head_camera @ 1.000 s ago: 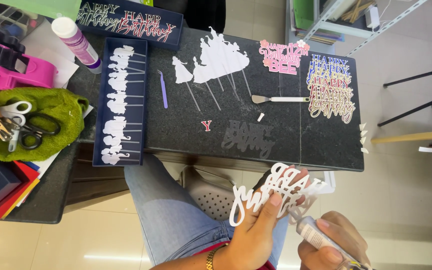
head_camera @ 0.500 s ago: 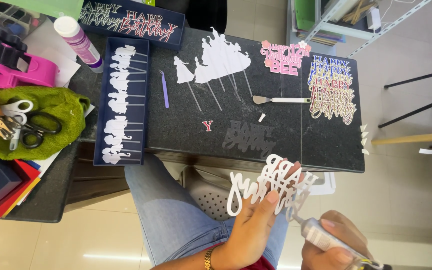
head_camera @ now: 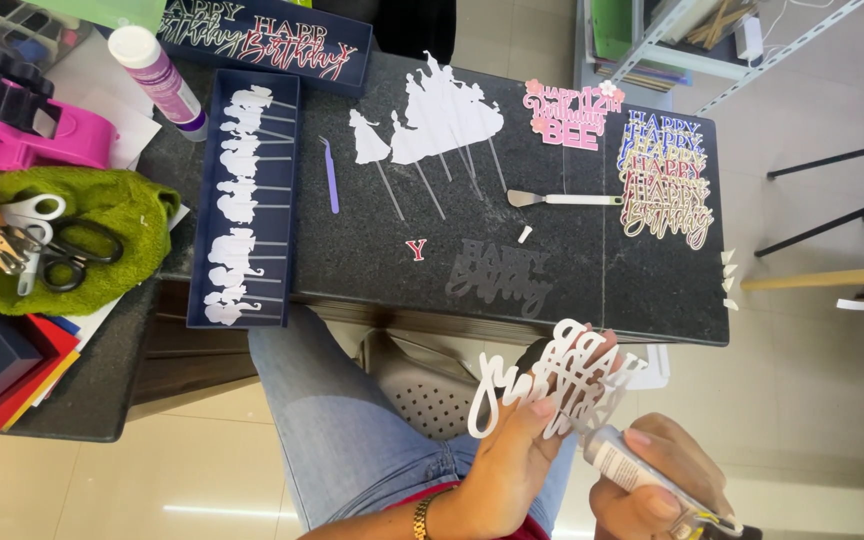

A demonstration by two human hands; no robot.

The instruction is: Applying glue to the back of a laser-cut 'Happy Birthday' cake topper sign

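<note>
My left hand [head_camera: 507, 460] holds a white cut-out paper lettering piece [head_camera: 552, 385] up over my lap, fingers behind it and thumb on its front. My right hand [head_camera: 662, 485] grips a small white glue tube [head_camera: 627, 468] with its tip against the lower right edge of the lettering. Both hands are below the front edge of the dark stone slab [head_camera: 372, 270]. On the slab lie a black lettering cut-out [head_camera: 497, 275], a small red letter [head_camera: 416, 249], a white-handled spatula [head_camera: 564, 199] and purple tweezers [head_camera: 330, 178].
White silhouette toppers on sticks [head_camera: 432, 115] lie on the slab, with more in a navy tray [head_camera: 242, 205]. Stacked coloured lettering [head_camera: 664, 185], a pink topper [head_camera: 570, 115], a glue bottle [head_camera: 157, 75], scissors and pliers on a green towel [head_camera: 102, 215], a pink dispenser [head_camera: 32, 135].
My left hand has tilted and raised the white lettering slightly to the right, and my right hand has brought the glue tube closer to its edge.
</note>
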